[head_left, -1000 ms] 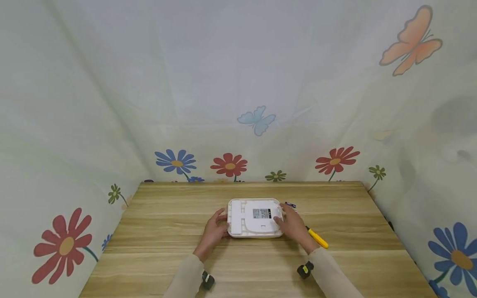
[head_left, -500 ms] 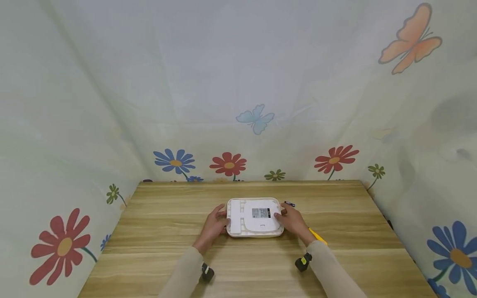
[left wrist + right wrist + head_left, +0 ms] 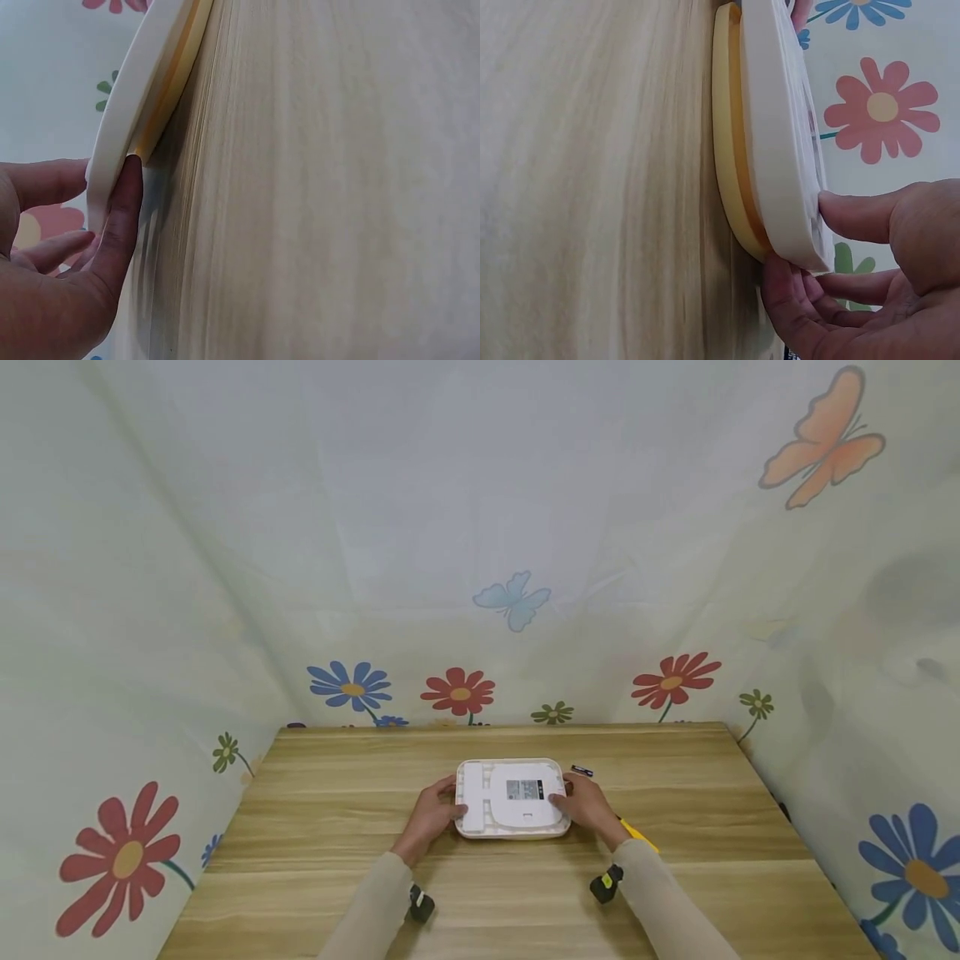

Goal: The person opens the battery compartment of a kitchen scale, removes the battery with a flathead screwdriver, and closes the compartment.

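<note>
A white rounded-rectangular device lies with its labelled back up on the wooden table. Yellow and orange layers show below its white rim in both wrist views. At its left end my left hand grips the rim, thumb on the top face and a finger underneath. In the left wrist view, that left hand pinches the white edge. My right hand holds the other end, its thumb pressing near the label. The right wrist view shows my right hand with fingertips under the device.
Beyond my right hand lies a small dark cylinder that looks like a battery. A yellow-handled tool is partly hidden by my right forearm. The wooden tabletop meets a flower-printed curtain at the back and sides.
My left thumb has come further over the device's left edge. My right wrist has shifted slightly left, and the forearm now covers more of the yellow-handled tool. The device stays almost in place.
</note>
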The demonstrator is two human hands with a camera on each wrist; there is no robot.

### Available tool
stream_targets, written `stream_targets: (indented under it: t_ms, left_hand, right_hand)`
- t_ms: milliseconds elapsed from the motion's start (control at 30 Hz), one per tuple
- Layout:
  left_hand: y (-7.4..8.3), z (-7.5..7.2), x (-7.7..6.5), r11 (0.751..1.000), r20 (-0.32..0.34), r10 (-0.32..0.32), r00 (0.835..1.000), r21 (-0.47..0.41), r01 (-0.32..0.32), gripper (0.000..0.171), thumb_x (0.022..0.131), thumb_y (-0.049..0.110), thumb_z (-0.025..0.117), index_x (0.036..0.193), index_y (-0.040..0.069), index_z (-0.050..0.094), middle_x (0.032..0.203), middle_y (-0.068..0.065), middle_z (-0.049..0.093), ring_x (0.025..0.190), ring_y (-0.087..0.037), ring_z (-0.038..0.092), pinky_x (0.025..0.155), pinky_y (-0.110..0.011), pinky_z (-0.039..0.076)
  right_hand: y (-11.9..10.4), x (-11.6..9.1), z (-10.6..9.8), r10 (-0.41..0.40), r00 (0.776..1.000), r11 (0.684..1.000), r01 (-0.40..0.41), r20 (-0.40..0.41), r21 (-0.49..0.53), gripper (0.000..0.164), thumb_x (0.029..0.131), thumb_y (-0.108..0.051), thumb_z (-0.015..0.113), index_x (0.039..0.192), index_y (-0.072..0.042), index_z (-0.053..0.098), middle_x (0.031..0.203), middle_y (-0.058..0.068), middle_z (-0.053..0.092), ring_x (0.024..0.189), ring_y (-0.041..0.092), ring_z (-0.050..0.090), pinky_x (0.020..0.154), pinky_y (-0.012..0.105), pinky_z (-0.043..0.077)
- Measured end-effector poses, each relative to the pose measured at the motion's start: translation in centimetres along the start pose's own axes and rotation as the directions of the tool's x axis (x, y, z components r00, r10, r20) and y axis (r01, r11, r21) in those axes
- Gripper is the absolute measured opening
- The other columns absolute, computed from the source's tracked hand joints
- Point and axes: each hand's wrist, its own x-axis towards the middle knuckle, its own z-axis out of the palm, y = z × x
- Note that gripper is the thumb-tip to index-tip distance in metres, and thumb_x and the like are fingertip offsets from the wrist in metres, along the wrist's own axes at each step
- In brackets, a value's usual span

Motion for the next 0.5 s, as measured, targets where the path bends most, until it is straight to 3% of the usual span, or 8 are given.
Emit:
stream_targets:
  t_ms: [333,500]
  left_hand:
    - [0.5,0.2,-0.4,0.999,-0.057,0.020,0.998,0.036,-0.018,0.069,0.080,-0.005,0.070,0.144,0.004,0.047,0.129,-0.019,0.054,0.075,-0.014,0.059,0.061,-0.025,0.058]
    - [1.0,0.2,-0.8,0.999,-0.056,0.031,0.998,0.009,-0.031,0.072,0.079,-0.009,0.069,0.146,0.006,0.045,0.124,-0.020,0.054,0.075,-0.014,0.061,0.061,-0.028,0.060]
  right_hand:
    - [-0.4,-0.7,-0.4,0.022,0.999,0.998,-0.020,-0.031,0.064,0.061,0.090,-0.022,0.070,0.141,0.003,0.047,0.118,0.017,0.062,0.104,0.028,0.058,0.089,0.043,0.055]
    - [-0.8,-1.2,-0.6,0.036,0.999,0.992,-0.032,-0.034,0.122,0.066,0.090,-0.018,0.069,0.146,0.002,0.040,0.121,0.017,0.059,0.109,0.030,0.059,0.087,0.039,0.057]
